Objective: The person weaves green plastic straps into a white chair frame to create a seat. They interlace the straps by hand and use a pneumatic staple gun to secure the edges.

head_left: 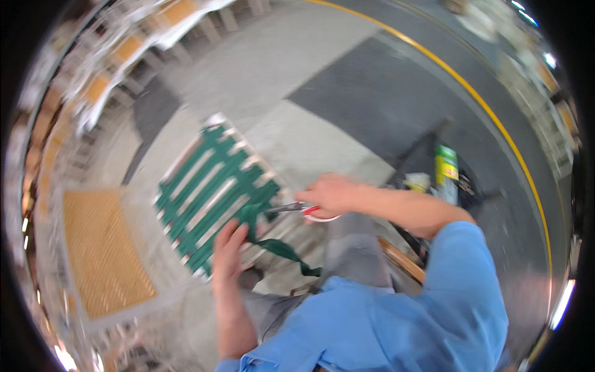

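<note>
Before me is a pale, roughly square frame [237, 137] with green webbing straps [207, 192] running across it, several lengthwise and some crosswise. My left hand [227, 251] pinches a green strap [280, 248] at the frame's near edge; its loose end hangs down toward my legs. In my right hand [330, 193] is a pair of scissors [286, 208] with red and white handles. The blades point left and reach the strap beside my left fingers. Blur hides whether the blades are parted.
A woven tan panel [105, 251] lies to the left. At the right, a green and yellow can [446, 167] stands among dark items on a dark stand. Rows of pale frames with tan panels [127, 48] line the far left. A yellow line [462, 77] curves along the floor.
</note>
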`<act>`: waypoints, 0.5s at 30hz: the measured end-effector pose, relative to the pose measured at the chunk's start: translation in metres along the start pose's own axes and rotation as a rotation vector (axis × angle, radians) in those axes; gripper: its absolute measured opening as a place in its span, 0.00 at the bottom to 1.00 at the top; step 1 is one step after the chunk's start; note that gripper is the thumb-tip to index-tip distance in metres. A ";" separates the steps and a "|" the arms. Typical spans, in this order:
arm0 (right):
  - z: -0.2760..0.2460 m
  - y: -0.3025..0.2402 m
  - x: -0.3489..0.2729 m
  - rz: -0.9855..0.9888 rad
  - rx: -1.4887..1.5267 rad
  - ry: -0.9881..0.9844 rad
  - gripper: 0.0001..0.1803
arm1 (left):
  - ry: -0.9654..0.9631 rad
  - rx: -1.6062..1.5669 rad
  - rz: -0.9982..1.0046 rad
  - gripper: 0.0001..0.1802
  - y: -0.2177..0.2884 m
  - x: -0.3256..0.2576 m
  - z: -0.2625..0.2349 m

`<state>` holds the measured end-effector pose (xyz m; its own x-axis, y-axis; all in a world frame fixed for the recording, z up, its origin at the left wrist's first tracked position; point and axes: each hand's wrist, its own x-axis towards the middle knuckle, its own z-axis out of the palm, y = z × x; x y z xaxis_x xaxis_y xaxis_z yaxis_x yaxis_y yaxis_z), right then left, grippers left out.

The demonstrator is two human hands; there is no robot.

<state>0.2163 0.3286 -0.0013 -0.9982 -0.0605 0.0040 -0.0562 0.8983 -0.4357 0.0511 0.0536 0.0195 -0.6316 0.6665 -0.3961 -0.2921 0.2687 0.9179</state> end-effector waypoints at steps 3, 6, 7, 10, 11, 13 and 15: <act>0.026 -0.013 -0.078 0.322 0.300 0.403 0.24 | 0.011 0.750 0.193 0.17 -0.047 -0.034 -0.051; 0.060 -0.038 -0.163 0.838 0.413 0.769 0.29 | -0.088 1.118 0.387 0.14 -0.076 -0.048 -0.073; 0.071 -0.042 -0.199 1.048 0.409 0.879 0.31 | -0.086 1.192 0.408 0.13 -0.077 -0.047 -0.064; 0.101 -0.041 -0.293 1.541 0.399 1.104 0.31 | -0.042 1.264 0.428 0.11 -0.080 -0.036 -0.049; 0.101 -0.039 -0.318 1.713 0.318 1.059 0.31 | -0.011 1.258 0.425 0.10 -0.082 -0.032 -0.045; 0.106 -0.027 -0.365 1.731 0.151 1.020 0.30 | 0.026 1.221 0.412 0.10 -0.084 -0.030 -0.046; 0.108 -0.011 -0.399 1.791 -0.030 0.874 0.29 | 0.040 1.174 0.384 0.11 -0.095 -0.029 -0.041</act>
<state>0.6174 0.2955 -0.0956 0.3537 0.9351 0.0225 0.8475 -0.3102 -0.4308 0.0682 -0.0200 -0.0573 -0.5616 0.8238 -0.0772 0.7254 0.5351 0.4329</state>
